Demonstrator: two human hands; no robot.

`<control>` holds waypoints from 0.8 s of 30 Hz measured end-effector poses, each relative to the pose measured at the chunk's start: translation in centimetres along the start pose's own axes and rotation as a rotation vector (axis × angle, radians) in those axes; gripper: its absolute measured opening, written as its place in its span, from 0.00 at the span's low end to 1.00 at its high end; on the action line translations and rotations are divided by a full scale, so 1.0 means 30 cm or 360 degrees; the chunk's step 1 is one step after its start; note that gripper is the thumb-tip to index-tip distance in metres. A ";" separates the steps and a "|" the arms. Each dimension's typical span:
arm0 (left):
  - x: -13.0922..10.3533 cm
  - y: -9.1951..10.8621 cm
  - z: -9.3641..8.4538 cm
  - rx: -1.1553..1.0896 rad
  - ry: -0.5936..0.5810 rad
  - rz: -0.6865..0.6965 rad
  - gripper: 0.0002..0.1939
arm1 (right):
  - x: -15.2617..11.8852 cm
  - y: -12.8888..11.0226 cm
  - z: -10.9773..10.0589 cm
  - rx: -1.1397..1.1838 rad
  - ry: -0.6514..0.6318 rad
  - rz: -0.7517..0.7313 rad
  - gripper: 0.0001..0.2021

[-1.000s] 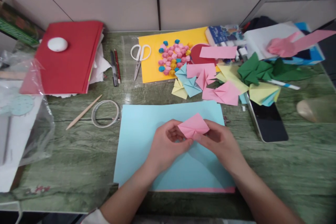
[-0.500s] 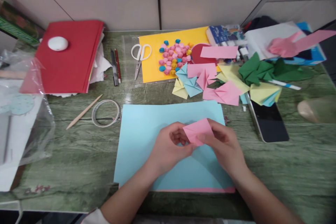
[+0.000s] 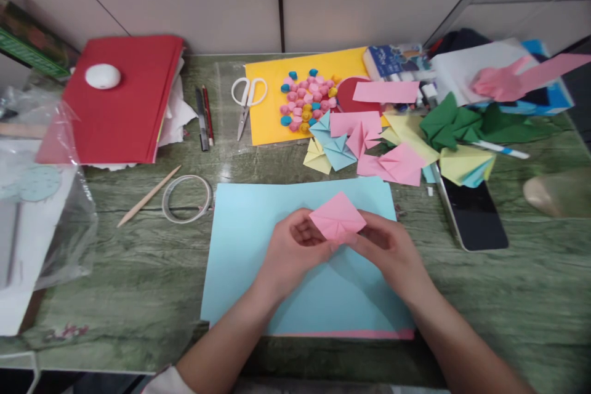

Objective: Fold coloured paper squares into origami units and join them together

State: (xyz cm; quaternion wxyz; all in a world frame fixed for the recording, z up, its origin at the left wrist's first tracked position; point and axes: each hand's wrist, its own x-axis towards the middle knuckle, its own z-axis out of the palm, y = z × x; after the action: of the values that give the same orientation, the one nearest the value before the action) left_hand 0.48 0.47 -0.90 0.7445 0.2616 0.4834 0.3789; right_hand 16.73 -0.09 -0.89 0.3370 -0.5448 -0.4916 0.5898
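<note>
A folded pink paper (image 3: 338, 214) is held between both hands above a stack of light blue sheets (image 3: 249, 246). It shows as a diamond with creases meeting near its lower corner. My left hand (image 3: 293, 252) grips its lower left side, the thumb at the bottom corner and the other fingers curled behind. On the right side, my right hand (image 3: 385, 249) pinches the same paper with its thumb near that corner. The thumb tips nearly meet. Fingers behind the paper are partly hidden.
Behind the sheets lie folded papers (image 3: 339, 151), small paper balls on a yellow sheet (image 3: 265, 120) and scissors (image 3: 249, 98). A phone (image 3: 475, 212) is at right. Tape (image 3: 187, 198), a wooden stick (image 3: 148, 196) and a red folder (image 3: 120, 117) are at left.
The pink paper has turned from a tilted position into an upright diamond and moved slightly left and up. My right hand has shifted a little left; both hands still hold the paper.
</note>
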 end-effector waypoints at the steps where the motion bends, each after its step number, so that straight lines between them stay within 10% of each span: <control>1: -0.001 0.000 0.001 -0.0003 -0.0012 -0.0007 0.12 | 0.000 0.000 0.000 0.0003 0.0002 -0.0010 0.06; 24: 0.000 -0.007 -0.004 0.0121 0.0011 0.0055 0.10 | -0.001 0.001 0.002 -0.0083 0.0030 0.0010 0.07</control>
State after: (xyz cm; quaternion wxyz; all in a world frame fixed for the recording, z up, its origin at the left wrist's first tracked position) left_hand 0.43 0.35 -1.10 0.7256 0.2968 0.4955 0.3740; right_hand 16.67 -0.16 -0.91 0.3255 -0.5604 -0.5020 0.5727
